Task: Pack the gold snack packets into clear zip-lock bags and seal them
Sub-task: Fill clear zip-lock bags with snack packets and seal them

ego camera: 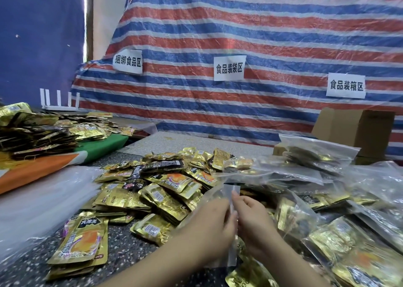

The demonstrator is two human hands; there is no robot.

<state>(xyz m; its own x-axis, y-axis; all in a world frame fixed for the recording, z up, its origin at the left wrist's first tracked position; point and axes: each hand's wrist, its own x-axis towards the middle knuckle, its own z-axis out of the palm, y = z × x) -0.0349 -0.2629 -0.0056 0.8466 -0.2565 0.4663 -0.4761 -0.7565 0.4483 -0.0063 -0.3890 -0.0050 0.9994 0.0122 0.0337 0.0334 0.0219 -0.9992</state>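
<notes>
A: What's cut off or hard to read on the left?

B: A stack of bundled dark-and-gold packets (37,134) runs off the left edge, resting on green and orange sheets (102,145). Behind it stands a white router (60,102) with its aerials up. A pile of clear empty bags (41,204) lies lower left, so pale that I cannot separate one bag from another.

A: And the loose stock?

B: A heap of gold snack packets (165,188) covers the middle of the speckled table (130,243), with a small stack of the larger-looking ones (82,241) near the front left. Print on most is too blurred to read.

A: The hands?

B: Both meet just right of centre on one clear zip-lock bag (231,201). The left hand (209,228) has its fingers curled around the bag's edge; the right hand (255,219) pinches the same edge from the other side, fingertips close together. The bag's lower part is hidden behind the hands, so I cannot tell what is in it.

A: Further right?

B: Filled zip-lock bags (316,156) holding gold packets are piled up, more of them (353,252) blurred and cut off at the right and bottom edges. An open cardboard box (353,129) stands behind; its inside is not visible. Three paper signs (229,68) hang on the striped tarpaulin (239,25).
</notes>
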